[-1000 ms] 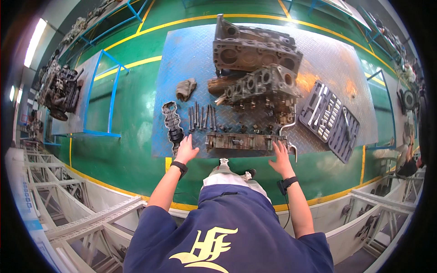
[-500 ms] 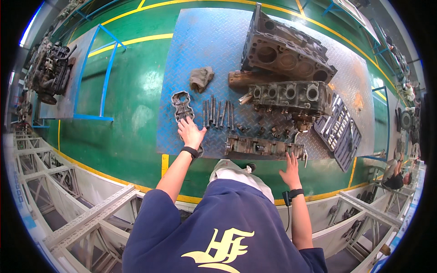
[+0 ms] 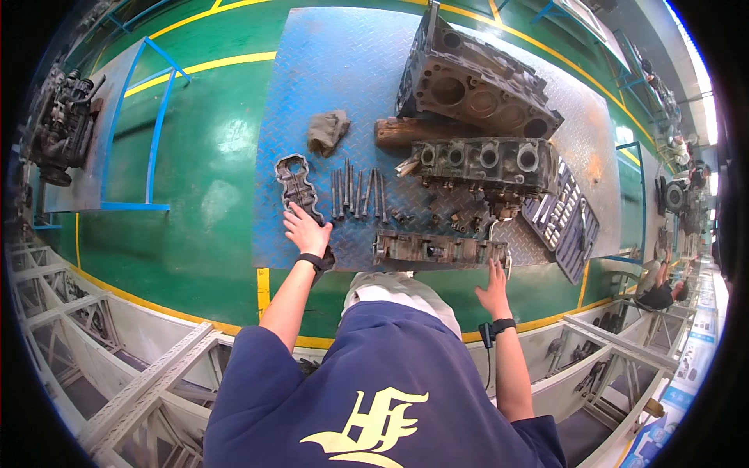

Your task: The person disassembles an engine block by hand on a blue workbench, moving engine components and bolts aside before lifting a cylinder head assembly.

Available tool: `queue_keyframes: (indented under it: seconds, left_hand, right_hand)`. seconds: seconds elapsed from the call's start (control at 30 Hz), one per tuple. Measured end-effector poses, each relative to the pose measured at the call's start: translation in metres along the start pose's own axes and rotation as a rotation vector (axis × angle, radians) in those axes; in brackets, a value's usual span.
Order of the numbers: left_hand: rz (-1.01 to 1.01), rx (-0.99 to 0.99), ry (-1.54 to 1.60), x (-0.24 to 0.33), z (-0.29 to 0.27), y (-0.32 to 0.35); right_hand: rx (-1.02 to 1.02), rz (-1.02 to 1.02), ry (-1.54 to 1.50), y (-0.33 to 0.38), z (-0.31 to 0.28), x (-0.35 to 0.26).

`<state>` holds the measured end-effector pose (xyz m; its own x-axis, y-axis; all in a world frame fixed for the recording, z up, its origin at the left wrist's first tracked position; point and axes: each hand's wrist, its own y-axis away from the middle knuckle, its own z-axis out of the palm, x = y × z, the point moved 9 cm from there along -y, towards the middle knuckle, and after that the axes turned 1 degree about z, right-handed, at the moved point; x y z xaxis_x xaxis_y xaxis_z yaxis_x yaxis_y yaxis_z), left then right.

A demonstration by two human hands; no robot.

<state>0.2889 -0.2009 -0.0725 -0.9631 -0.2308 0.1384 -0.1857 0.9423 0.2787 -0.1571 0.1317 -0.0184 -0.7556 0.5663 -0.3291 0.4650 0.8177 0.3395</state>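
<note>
My left hand (image 3: 307, 232) lies with fingers spread at the near end of a grey, wavy-edged engine cover (image 3: 295, 178), at the left of the metal table. Just right of it several long bolts (image 3: 357, 193) lie in a row. My right hand (image 3: 493, 290) is open, its fingertips at the near right side of a long, narrow metal engine casting (image 3: 441, 249) along the table's front edge. Whether they touch it I cannot tell. Behind that casting sits a dark cylinder head (image 3: 485, 161) with round ports. Small metal parts (image 3: 466, 223) lie scattered between the two.
A large engine block (image 3: 480, 82) stands at the back beside a wooden block (image 3: 406, 132). A crumpled grey cloth (image 3: 328, 131) lies on the blue tread-plate table (image 3: 328, 54). An open socket set (image 3: 566, 222) overhangs the right front edge. Another engine (image 3: 62, 129) stands far left.
The whole view has shifted, so the table and parts appear further left. Both hands stay near the same parts, my right fingertips slightly closer to the casting's right end.
</note>
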Motion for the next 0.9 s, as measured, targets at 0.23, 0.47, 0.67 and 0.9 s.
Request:
queue_keyframes:
  seconds: [0.23,0.47,0.67,0.9]
  left_hand:
    - [0.021,-0.032,0.157,-0.017,0.010,0.006]
    - [0.081,0.002,0.178,-0.003,-0.009,0.008]
    - [0.354,0.131,0.148,0.079,-0.058,0.013]
    - [0.620,0.061,0.205,0.169,-0.035,-0.010]
  right_hand:
    - [0.067,0.004,0.003,-0.019,-0.011,-0.013]
    - [0.116,-0.087,0.115,-0.047,-0.015,-0.019]
    - [0.143,-0.001,0.119,-0.048,-0.021,0.000]
    - [0.193,-0.053,0.018,-0.035,-0.023,-0.010]
